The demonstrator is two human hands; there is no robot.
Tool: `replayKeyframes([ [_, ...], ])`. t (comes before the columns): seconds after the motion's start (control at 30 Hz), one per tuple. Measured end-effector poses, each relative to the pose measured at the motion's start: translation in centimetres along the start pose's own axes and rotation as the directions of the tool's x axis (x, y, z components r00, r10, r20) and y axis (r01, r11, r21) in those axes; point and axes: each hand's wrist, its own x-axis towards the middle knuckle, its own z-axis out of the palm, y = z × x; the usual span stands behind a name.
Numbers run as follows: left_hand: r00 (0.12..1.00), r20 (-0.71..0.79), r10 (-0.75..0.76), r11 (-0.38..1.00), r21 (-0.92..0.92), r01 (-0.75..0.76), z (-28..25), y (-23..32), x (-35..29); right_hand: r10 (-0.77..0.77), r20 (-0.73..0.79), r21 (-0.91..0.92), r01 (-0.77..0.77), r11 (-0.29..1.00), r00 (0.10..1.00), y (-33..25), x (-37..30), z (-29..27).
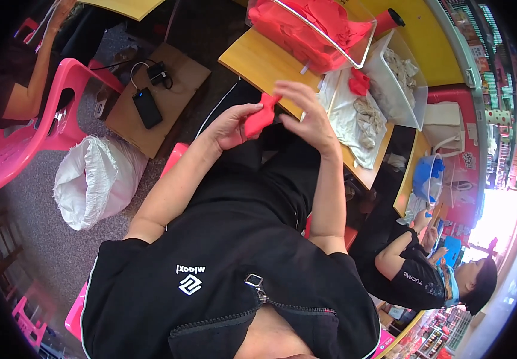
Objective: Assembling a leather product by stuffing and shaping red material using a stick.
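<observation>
Short of the desk [257, 58], the left hand [229, 128] pinches the red piece [260, 121]; the right hand [313, 122] is loosely spread beside it, contact unclear. Maintain a light edge grip, leaving the surface accessible. On the desk: white cloth [341, 122]; farther, clear bin [359, 64] of red pieces.

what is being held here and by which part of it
The left hand holds a red piece by its left side; whether the right hand touches it cannot be told.

A black device [147, 108] lies on brown cardboard [185, 73] beside a white sack [111, 182]
</observation>
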Motion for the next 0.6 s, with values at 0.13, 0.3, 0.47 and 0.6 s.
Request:
replayKeyframes([
  [0.13, 0.953, 0.202, -0.226, 0.974, 0.024, 0.226, -1.9, -0.7, 0.4, -0.009, 0.305, 0.086, -0.018, 0.996, 0.952, -0.6, -0.9, 0.1],
  [0.3, 0.964, 0.191, -0.183, 0.977, -0.072, 0.200, 0.0, 0.4, 0.1, 0.448, -0.039, 0.326, -0.412, 0.851, 0.893, 2.2, -1.2, 0.2],
  [0.47, 0.996, -0.075, -0.051, 0.998, -0.038, 0.049, -1.4, -0.4, 1.0, 0.519, -0.155, -0.046, -0.531, 0.846, 0.841, 7.1, -0.8, 1.0],
  [0.6, 0.990, -0.131, -0.060, 0.997, 0.039, 0.066, -1.1, -0.6, 0.8, 0.539, -0.185, -0.014, -0.550, 0.835, 0.822, 5.7, -1.2, 1.1],
])
